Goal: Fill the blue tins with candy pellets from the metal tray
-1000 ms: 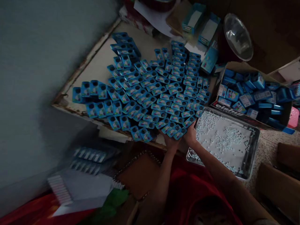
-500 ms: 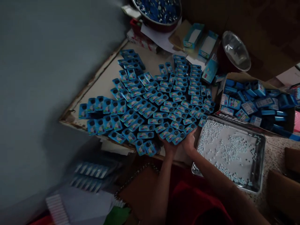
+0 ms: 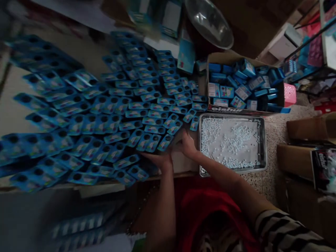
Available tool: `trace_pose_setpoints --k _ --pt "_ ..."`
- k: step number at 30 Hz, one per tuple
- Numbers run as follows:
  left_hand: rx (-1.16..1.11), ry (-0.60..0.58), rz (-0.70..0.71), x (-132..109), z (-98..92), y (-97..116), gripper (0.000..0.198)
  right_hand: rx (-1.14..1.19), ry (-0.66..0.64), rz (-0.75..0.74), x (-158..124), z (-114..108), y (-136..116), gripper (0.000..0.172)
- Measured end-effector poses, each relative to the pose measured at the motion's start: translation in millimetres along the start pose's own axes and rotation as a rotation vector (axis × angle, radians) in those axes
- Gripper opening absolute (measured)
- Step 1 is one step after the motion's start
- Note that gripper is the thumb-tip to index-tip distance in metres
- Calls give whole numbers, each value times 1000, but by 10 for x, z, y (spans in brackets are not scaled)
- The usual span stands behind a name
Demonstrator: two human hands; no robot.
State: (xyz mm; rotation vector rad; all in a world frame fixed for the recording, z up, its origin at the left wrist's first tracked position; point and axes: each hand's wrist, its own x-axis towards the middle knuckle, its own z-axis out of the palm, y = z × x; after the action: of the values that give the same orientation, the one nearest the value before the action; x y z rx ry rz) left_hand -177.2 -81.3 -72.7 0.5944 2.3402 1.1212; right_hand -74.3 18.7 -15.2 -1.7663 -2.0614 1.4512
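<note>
Several small blue open boxes (image 3: 110, 112) lie in overlapping rows across a pale board (image 3: 10, 115). My left hand (image 3: 157, 159) lies flat with fingers stretched out at the near edge of the rows, touching the nearest boxes. My right hand (image 3: 187, 144) rests beside it at the board's right end, fingertips against a blue box (image 3: 165, 141); its fingers are partly hidden. A metal tray (image 3: 262, 140) strewn with small white pellets sits just right of my right hand.
A cardboard carton (image 3: 236, 109) filled with blue packs stands behind the tray. A shiny metal bowl (image 3: 210, 21) is at the top. Brown cartons (image 3: 304, 154) stand at the right on speckled floor. Red cloth (image 3: 210, 210) covers my lap.
The view has swung right and closer, blurring the left side. My hands stay at the near edge of the rows; the left one now lies flatter and further left.
</note>
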Motion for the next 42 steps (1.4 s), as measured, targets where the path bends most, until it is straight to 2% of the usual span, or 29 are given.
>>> trace_pose_setpoints --k 2,5,7,9,11,12,13,14,16,19,22,25,28,32,34,38,42 --pt "-3 4 -35 -334 -4 -15 131 28 3 -78 -317 -198 292 81" --pt "-1 -175 5 -827 -9 9 104 56 48 -103 -913 -635 893 65" --pt "40 -257 48 -1013 11 57 83 -9 165 -86 -1343 -1065 1382 55" --pt "82 -301 70 -1055 91 130 66 -160 386 28 -1753 -1599 1888 49" --pt "110 -354 91 -998 247 219 57 -308 657 327 -2075 -2160 2357 51" --pt "119 -385 102 -954 345 265 54 -372 743 489 -2181 -2418 2562 55" --pt "126 -417 113 -906 451 310 51 -415 753 611 -2244 -2642 2741 60" --pt "132 -445 122 -861 556 352 47 -404 731 646 -2264 -2824 2890 64" --pt "145 -485 130 -788 740 426 40 -374 648 665 -2211 -3055 3090 65" --pt "174 -493 111 -723 895 520 32 -359 562 663 -2080 -3170 3165 53" --pt "204 -476 62 -662 908 614 25 -391 532 696 -2130 -3237 3070 42" --pt "204 -494 20 -604 883 717 19 -431 512 686 -2426 -3384 2913 37" --pt "181 -530 14 -629 905 825 21 -509 496 653 -2774 -3627 2815 38" --pt "149 -604 29 -738 979 956 24 -581 488 754 -3011 -3904 2883 38" --pt "132 -628 29 -759 974 1012 25 -552 477 774 -3068 -3928 2955 38" --pt "94 -637 24 -741 859 1100 30 -416 451 665 -3177 -3877 3087 34" --pt "83 -647 42 -747 722 1121 30 -455 433 718 -3154 -3910 3219 27"
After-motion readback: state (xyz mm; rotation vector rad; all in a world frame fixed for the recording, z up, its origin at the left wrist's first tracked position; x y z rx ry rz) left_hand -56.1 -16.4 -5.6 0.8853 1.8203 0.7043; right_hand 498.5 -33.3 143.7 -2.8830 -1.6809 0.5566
